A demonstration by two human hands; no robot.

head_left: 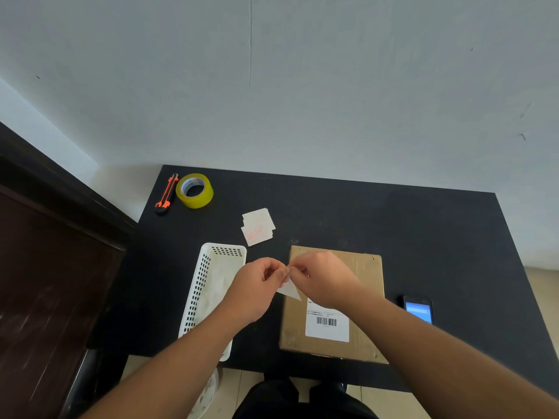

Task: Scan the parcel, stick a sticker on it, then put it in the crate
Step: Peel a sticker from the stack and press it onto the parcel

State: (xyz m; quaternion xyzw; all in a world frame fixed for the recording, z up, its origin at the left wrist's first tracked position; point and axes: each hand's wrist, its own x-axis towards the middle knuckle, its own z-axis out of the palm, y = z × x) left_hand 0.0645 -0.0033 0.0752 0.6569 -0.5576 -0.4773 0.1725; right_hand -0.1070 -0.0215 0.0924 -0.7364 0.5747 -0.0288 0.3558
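Lying flat on the black counter (423, 237), at about 5 o'clock from its centre: one flat brown cardboard parcel (367, 285), rectangular, long axis running from the near edge toward the wall. White shipping label with barcode (327, 323) on the near half of its top face; far half bare cardboard.

Small white sticker sheet (289, 290): held in the air over the parcel's left edge, pinched at its upper corner by both hands, the rest hanging down as a pale triangle. Judged to be at the peeling stage, not yet stuck on.

Left hand (257, 285): grip pressed together on the sticker corner, thumb against forefinger, wrist coming in from 7 o'clock over the basket. Right hand (325, 278): grip likewise pinching the same corner, other fingers curled, forearm crossing the parcel from 5 o'clock. The bare cardboard lies directly beneath and at 1 o'clock of the pinch; the right hand is the nearer to it.

White perforated plastic crate (211, 267): long and narrow, just left of the parcel, at 9 o'clock from it, partly under the left forearm.

Stack of white stickers with red print (257, 226): at 11 o'clock from the parcel, apart from it.

Black smartphone with lit blue screen (419, 309): at 3 o'clock, near the parcel.

Yellow tape roll (194, 190) and orange utility knife (165, 193): far left corner, side by side.
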